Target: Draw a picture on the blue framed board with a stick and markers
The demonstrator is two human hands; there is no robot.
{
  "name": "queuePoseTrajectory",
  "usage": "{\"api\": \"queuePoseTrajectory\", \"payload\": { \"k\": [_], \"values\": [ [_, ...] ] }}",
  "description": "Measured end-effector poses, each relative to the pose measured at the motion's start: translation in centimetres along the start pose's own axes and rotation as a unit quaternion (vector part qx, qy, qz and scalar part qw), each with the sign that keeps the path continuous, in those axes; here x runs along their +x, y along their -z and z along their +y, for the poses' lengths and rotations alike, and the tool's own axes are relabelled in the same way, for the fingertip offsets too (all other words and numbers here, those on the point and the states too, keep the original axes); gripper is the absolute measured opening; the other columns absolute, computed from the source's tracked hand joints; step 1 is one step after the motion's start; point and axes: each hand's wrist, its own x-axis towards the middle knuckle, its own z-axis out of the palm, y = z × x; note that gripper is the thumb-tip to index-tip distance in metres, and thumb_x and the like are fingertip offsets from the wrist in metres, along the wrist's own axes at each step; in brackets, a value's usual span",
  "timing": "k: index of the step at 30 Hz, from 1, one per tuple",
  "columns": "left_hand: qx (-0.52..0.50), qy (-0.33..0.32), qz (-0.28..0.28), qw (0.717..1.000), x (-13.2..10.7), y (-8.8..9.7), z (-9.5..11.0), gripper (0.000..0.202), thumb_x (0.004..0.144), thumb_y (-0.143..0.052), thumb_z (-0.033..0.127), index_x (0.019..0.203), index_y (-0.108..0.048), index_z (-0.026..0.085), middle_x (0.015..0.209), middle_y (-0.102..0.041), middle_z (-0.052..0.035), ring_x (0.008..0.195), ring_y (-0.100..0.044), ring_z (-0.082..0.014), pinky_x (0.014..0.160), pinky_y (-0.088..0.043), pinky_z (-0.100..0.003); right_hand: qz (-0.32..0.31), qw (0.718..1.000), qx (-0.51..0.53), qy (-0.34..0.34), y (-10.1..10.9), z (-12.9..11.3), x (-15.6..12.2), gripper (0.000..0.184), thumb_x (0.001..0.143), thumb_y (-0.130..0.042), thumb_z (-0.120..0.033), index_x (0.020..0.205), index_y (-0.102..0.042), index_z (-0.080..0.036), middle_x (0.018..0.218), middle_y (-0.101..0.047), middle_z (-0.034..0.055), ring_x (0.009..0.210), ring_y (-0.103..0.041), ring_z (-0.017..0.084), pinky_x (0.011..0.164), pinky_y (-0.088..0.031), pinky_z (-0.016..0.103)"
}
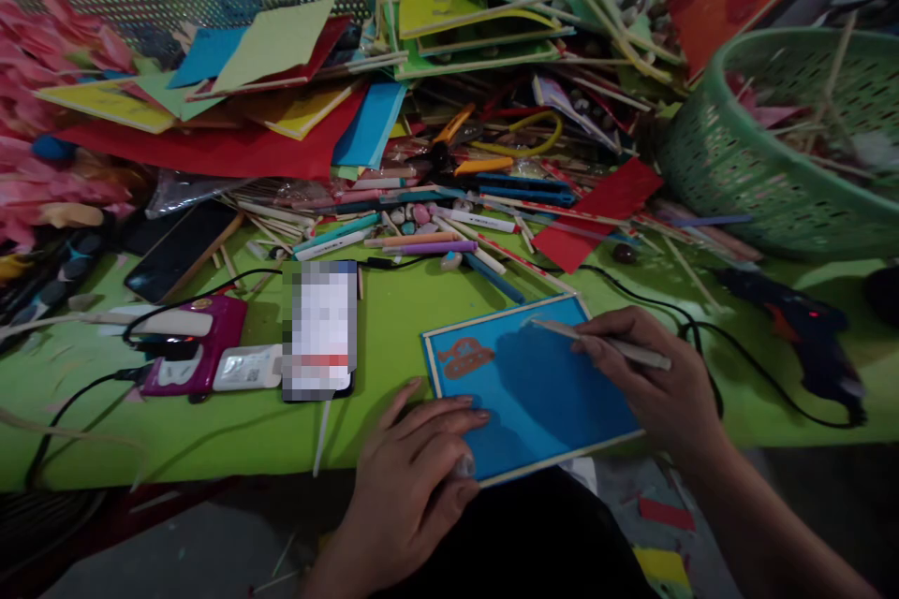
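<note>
A blue card (534, 393) with a pale wooden frame lies at the near edge of the green table (393, 318). An orange shape (464, 358) sits in its upper left corner. My left hand (414, 477) rests on the card's lower left corner, fingers spread flat, with something small and pale under the thumb that I cannot make out. My right hand (653, 379) pinches a thin pale stick (596, 340), whose tip points at the card's upper right part.
A phone (321, 329) lies left of the card, beside a magenta device (200, 346) with black cables. Pens, sticks and coloured paper sheets (281, 103) pile up at the back. A green basket (779, 140) stands at the right, a black glue gun (807, 337) in front of it.
</note>
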Motion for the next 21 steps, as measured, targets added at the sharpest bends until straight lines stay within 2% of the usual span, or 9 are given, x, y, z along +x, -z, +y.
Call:
{"api": "queuePoseTrajectory", "payload": {
  "k": [7, 16, 21],
  "values": [
    [0.002, 0.003, 0.007, 1.000, 0.03, 0.04, 0.13, 0.014, 0.107, -0.049, 0.031, 0.103, -0.060, 0.026, 0.132, -0.079, -0.0032, 0.127, -0.071, -0.0209, 0.126, -0.029, -0.044, 0.002, 1.000, 0.000, -0.006, -0.14, -0.14, 0.13, 0.014, 0.098, -0.070, -0.043, 0.099, -0.074, -0.030, 0.080, -0.074, 0.0043, 0.064, -0.067, 0.024, 0.052, -0.047, 0.035],
    [-0.004, 0.008, 0.000, 1.000, 0.07, 0.16, 0.09, 0.011, 0.105, -0.052, 0.031, 0.104, -0.061, 0.026, 0.131, -0.079, -0.0029, 0.126, -0.071, -0.0212, 0.127, -0.028, -0.043, -0.030, 0.999, -0.009, 0.041, -0.04, -0.84, 0.46, 0.009, 0.098, -0.071, -0.036, 0.098, -0.075, -0.028, 0.086, -0.075, 0.0048, 0.069, -0.070, 0.022, 0.058, -0.054, 0.033],
    [-0.007, 0.007, 0.017, 1.000, 0.10, 0.01, 0.14, 0.015, 0.107, -0.049, 0.032, 0.103, -0.061, 0.026, 0.130, -0.079, -0.0015, 0.126, -0.071, -0.0201, 0.127, -0.027, -0.042, -0.031, 0.998, -0.007, 0.056, 0.01, -0.61, 0.47, 0.007, 0.098, -0.072, -0.031, 0.100, -0.075, -0.026, 0.088, -0.074, 0.0029, 0.072, -0.070, 0.018, 0.062, -0.054, 0.028]
  ]
}}
